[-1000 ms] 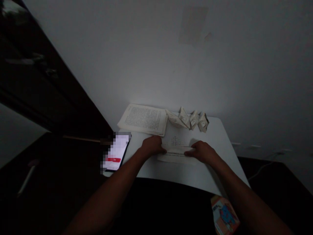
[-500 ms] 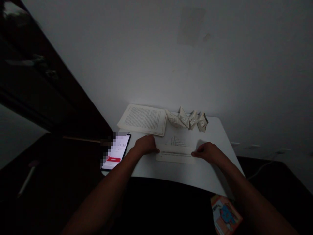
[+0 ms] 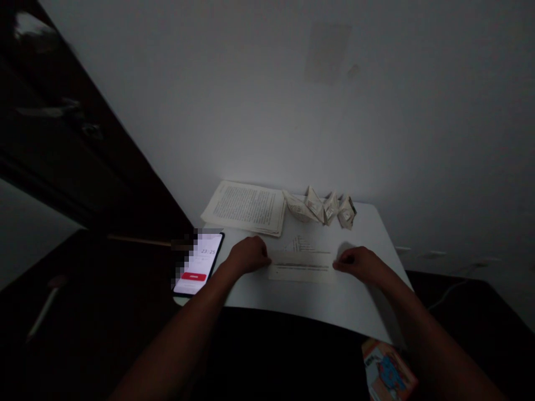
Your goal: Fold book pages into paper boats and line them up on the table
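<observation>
A printed paper sheet [image 3: 301, 265], folded up from its near edge, lies on the small white table [image 3: 334, 303]. My left hand [image 3: 247, 255] pinches the fold's left end, fingers closed. At the right end my right hand [image 3: 359, 262] holds the sheet the same way. Behind the sheet, several folded paper shapes [image 3: 324, 206] stand in a row by the wall.
A stack of printed pages [image 3: 246, 206] lies at the table's back left. A lit phone [image 3: 199, 263] rests on the left edge. A colourful booklet [image 3: 388, 373] sits below the table's right front corner. A dark wooden door [image 3: 62, 139] fills the left side.
The folded flap has been laid down flat, and both hands slid outward along the crease to its two ends.
</observation>
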`<control>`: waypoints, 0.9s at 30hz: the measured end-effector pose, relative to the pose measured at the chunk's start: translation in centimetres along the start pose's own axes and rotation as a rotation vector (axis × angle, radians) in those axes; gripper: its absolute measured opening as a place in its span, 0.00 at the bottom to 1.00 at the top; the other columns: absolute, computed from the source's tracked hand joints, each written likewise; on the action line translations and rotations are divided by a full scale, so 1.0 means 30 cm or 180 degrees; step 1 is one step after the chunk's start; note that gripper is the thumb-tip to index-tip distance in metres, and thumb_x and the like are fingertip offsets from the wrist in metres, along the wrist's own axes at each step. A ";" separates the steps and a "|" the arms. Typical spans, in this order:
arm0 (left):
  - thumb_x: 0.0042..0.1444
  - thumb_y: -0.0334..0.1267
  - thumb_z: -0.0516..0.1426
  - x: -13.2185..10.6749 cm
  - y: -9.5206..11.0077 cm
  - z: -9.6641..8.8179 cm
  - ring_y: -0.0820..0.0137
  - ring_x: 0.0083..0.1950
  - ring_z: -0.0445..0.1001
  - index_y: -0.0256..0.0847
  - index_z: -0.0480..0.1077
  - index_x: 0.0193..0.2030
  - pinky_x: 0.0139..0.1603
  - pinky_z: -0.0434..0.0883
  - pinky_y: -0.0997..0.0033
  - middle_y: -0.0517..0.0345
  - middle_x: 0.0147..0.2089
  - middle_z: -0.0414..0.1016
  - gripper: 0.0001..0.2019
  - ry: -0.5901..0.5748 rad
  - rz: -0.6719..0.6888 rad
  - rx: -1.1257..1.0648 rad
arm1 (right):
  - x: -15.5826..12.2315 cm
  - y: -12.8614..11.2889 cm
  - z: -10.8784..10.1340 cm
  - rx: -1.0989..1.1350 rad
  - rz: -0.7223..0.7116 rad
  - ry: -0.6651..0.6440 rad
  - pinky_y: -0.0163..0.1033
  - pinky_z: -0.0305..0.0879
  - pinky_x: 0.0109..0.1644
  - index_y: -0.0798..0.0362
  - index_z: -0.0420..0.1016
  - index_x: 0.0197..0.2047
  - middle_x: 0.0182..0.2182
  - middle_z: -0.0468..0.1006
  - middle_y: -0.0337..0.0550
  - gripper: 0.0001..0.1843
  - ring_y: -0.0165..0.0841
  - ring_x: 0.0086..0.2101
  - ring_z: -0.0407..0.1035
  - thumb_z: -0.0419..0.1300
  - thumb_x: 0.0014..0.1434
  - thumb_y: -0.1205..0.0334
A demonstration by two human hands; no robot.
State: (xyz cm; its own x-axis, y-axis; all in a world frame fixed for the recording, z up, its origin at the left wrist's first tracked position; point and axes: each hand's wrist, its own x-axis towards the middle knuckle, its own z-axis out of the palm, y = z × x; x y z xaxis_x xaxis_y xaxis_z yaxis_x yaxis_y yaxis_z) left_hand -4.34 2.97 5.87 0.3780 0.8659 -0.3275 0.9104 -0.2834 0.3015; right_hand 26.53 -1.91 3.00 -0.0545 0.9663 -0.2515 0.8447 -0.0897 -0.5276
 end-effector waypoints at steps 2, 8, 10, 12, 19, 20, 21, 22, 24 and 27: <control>0.50 0.42 0.55 -0.024 0.025 0.011 0.64 0.37 0.73 0.39 0.74 0.31 0.37 0.67 0.67 0.53 0.34 0.75 0.10 0.0496 0.0138 0.0096 | -0.001 -0.002 -0.001 0.0165 -0.0093 0.0119 0.38 0.63 0.35 0.53 0.76 0.28 0.27 0.79 0.43 0.14 0.35 0.29 0.72 0.59 0.49 0.50; 0.53 0.41 0.56 -0.070 0.125 0.112 0.66 0.42 0.70 0.39 0.70 0.35 0.44 0.67 0.68 0.54 0.39 0.71 0.08 0.1266 0.1127 -0.0001 | 0.015 -0.036 0.031 0.0454 -0.0135 0.0546 0.40 0.64 0.37 0.54 0.77 0.35 0.30 0.79 0.46 0.21 0.36 0.31 0.72 0.60 0.48 0.44; 0.50 0.43 0.59 -0.073 0.147 0.147 0.63 0.45 0.68 0.38 0.70 0.39 0.46 0.66 0.64 0.51 0.43 0.69 0.12 0.1300 0.1338 0.0110 | 0.025 -0.042 0.049 0.0652 -0.0133 0.0608 0.39 0.65 0.35 0.55 0.77 0.37 0.28 0.78 0.44 0.20 0.35 0.29 0.72 0.64 0.45 0.48; 0.47 0.47 0.60 -0.074 0.160 0.173 0.60 0.47 0.66 0.38 0.69 0.42 0.48 0.65 0.60 0.49 0.46 0.68 0.18 0.1376 0.1452 0.0158 | 0.032 -0.045 0.064 0.0949 -0.0116 0.0529 0.37 0.64 0.30 0.55 0.77 0.36 0.23 0.76 0.41 0.19 0.32 0.25 0.69 0.66 0.43 0.53; 0.45 0.50 0.60 -0.069 0.166 0.213 0.55 0.52 0.63 0.38 0.66 0.49 0.51 0.62 0.55 0.46 0.51 0.66 0.26 0.1687 0.1645 0.0113 | 0.005 -0.095 0.062 0.2660 0.0170 -0.0051 0.32 0.56 0.16 0.56 0.72 0.31 0.18 0.70 0.33 0.18 0.23 0.14 0.59 0.69 0.39 0.55; 0.47 0.48 0.59 -0.065 0.163 0.217 0.55 0.52 0.63 0.38 0.65 0.50 0.51 0.62 0.55 0.46 0.52 0.66 0.25 0.1765 0.1679 0.0123 | -0.001 -0.104 0.058 0.2901 0.0225 -0.0106 0.31 0.56 0.15 0.56 0.71 0.31 0.18 0.70 0.33 0.18 0.22 0.13 0.58 0.69 0.37 0.55; 0.48 0.45 0.58 -0.059 0.161 0.221 0.56 0.52 0.63 0.37 0.65 0.50 0.51 0.62 0.55 0.46 0.52 0.66 0.23 0.1850 0.1714 0.0140 | -0.006 -0.112 0.056 0.3119 0.0289 -0.0169 0.31 0.56 0.15 0.55 0.71 0.31 0.18 0.69 0.32 0.19 0.22 0.12 0.58 0.70 0.36 0.56; 0.48 0.41 0.58 -0.054 0.158 0.224 0.57 0.52 0.64 0.37 0.65 0.50 0.51 0.63 0.56 0.46 0.51 0.67 0.21 0.1939 0.1745 0.0165 | -0.010 -0.118 0.054 0.3309 0.0347 -0.0242 0.31 0.57 0.15 0.55 0.71 0.31 0.17 0.69 0.31 0.19 0.21 0.12 0.57 0.70 0.36 0.57; 0.49 0.34 0.56 -0.042 0.153 0.230 0.59 0.49 0.65 0.37 0.66 0.47 0.48 0.64 0.58 0.47 0.48 0.69 0.17 0.2109 0.1810 0.0242 | -0.016 -0.124 0.053 0.3607 0.0418 -0.0398 0.31 0.57 0.15 0.55 0.71 0.32 0.16 0.69 0.30 0.20 0.21 0.11 0.57 0.71 0.36 0.59; 0.52 0.30 0.53 -0.027 0.147 0.231 0.62 0.44 0.67 0.38 0.68 0.43 0.43 0.65 0.61 0.49 0.44 0.71 0.11 0.2395 0.1875 0.0356 | -0.019 -0.125 0.057 0.3916 0.0417 -0.0563 0.30 0.57 0.16 0.55 0.71 0.34 0.15 0.68 0.30 0.19 0.22 0.12 0.58 0.70 0.37 0.61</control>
State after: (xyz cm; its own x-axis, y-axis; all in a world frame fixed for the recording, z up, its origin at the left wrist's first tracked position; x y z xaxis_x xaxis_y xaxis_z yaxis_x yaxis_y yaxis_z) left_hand 0.54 -1.83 1.25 0.6082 0.5987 0.5213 0.6344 -0.7613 0.1341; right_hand 22.49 -2.54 3.75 -0.1590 0.8960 -0.4146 -0.2033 -0.4406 -0.8744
